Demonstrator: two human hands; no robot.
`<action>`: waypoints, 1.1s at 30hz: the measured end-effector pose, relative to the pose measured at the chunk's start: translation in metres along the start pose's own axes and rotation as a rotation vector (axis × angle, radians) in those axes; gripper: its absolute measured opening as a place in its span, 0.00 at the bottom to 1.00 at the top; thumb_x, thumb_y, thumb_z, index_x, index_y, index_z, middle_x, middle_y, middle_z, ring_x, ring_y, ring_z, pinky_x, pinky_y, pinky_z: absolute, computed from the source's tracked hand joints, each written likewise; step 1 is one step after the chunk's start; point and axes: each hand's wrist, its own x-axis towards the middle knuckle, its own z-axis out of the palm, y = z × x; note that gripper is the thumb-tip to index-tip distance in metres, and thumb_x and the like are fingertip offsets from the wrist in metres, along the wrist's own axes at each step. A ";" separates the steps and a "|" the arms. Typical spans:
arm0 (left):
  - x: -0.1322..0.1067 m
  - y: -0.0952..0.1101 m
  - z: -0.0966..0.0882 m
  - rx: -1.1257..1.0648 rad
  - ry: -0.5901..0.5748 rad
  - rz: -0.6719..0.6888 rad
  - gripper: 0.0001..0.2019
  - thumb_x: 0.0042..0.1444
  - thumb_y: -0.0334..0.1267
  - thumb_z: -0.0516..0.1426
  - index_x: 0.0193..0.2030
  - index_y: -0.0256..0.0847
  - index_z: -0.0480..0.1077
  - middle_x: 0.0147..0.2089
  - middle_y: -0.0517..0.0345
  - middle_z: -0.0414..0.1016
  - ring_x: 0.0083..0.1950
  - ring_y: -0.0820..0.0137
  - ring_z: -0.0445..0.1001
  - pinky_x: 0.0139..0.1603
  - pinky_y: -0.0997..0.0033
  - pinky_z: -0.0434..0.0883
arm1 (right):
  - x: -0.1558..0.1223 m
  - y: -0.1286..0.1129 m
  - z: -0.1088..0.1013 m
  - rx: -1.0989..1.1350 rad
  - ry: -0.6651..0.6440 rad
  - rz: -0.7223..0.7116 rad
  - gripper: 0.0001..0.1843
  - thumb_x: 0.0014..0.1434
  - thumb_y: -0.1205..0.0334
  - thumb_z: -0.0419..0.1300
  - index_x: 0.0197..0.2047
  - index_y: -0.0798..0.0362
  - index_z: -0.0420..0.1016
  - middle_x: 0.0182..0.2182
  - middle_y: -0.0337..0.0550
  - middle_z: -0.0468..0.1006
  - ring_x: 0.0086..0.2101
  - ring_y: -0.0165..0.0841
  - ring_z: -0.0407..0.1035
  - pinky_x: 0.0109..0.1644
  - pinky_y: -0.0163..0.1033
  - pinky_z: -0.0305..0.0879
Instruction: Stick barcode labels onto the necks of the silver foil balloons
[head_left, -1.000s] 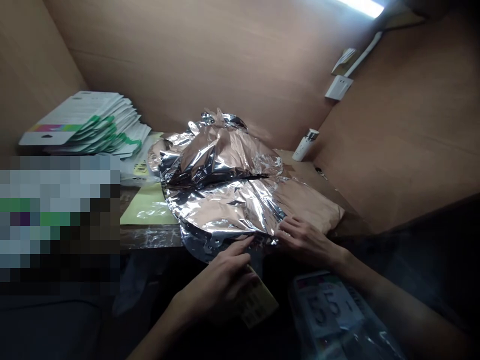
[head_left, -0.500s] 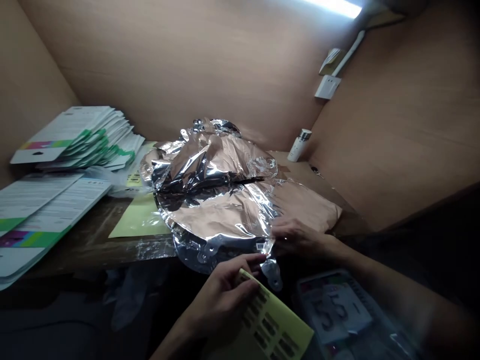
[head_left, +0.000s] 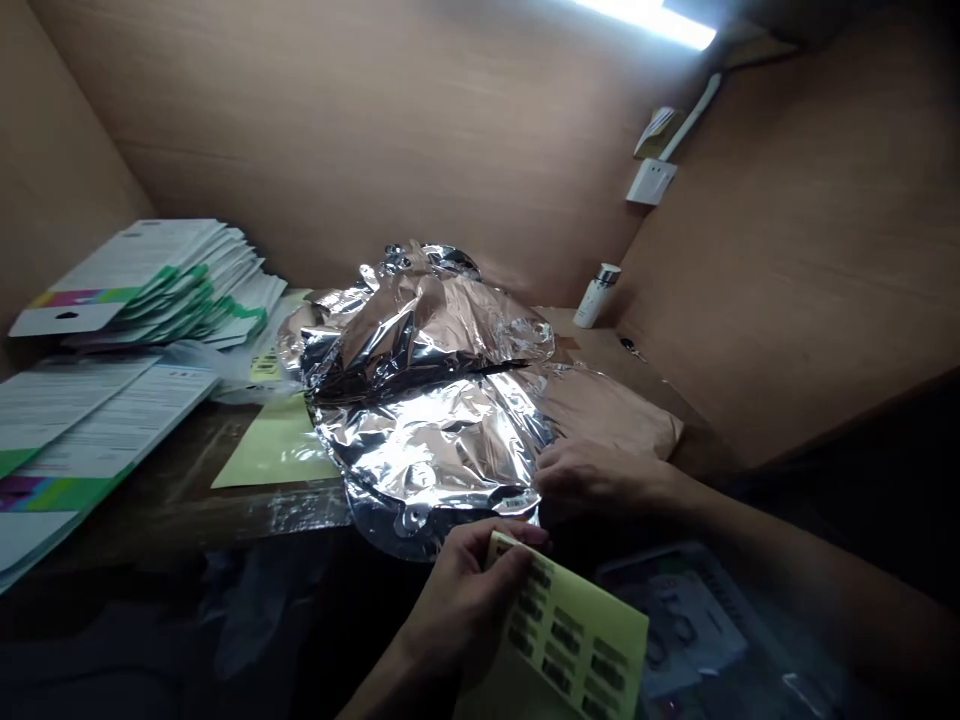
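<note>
Fingers of the left hand [head_left: 469, 610] closed on a yellow-green label sheet [head_left: 570, 630]; fingers of the right hand [head_left: 589, 480] curled at the edge of crumpled foil balloons [head_left: 427, 430], grip impossible to tell. Balloons heaped on a wooden table [head_left: 172, 500]. Farther off, stacked printed cards [head_left: 150, 280] at left; a small white bottle [head_left: 596, 296] and wall socket [head_left: 651, 182] at right.

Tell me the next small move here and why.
Probably lift the printed yellow-green sheet in the left hand toward the foil balloon, because the right hand rests on that balloon's edge and the sheet sits just below it.
</note>
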 end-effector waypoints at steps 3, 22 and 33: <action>0.002 -0.002 -0.002 0.025 0.010 0.009 0.20 0.56 0.51 0.69 0.45 0.35 0.78 0.32 0.57 0.73 0.31 0.70 0.72 0.33 0.73 0.69 | 0.001 0.004 -0.011 0.211 -0.084 -0.006 0.15 0.73 0.65 0.52 0.33 0.53 0.72 0.28 0.37 0.72 0.29 0.28 0.62 0.36 0.34 0.57; -0.025 0.008 -0.020 0.415 0.088 0.581 0.11 0.65 0.40 0.61 0.31 0.39 0.73 0.40 0.52 0.78 0.41 0.66 0.77 0.44 0.71 0.71 | 0.007 0.070 -0.010 0.878 -0.148 0.275 0.22 0.62 0.43 0.66 0.37 0.56 0.71 0.30 0.36 0.69 0.29 0.27 0.63 0.33 0.31 0.62; -0.028 -0.024 -0.051 0.727 -0.011 0.316 0.20 0.66 0.55 0.56 0.34 0.39 0.71 0.36 0.51 0.78 0.34 0.68 0.73 0.35 0.73 0.68 | 0.112 0.140 -0.142 -0.148 0.117 0.774 0.16 0.55 0.53 0.69 0.33 0.61 0.80 0.29 0.49 0.79 0.36 0.41 0.74 0.42 0.40 0.67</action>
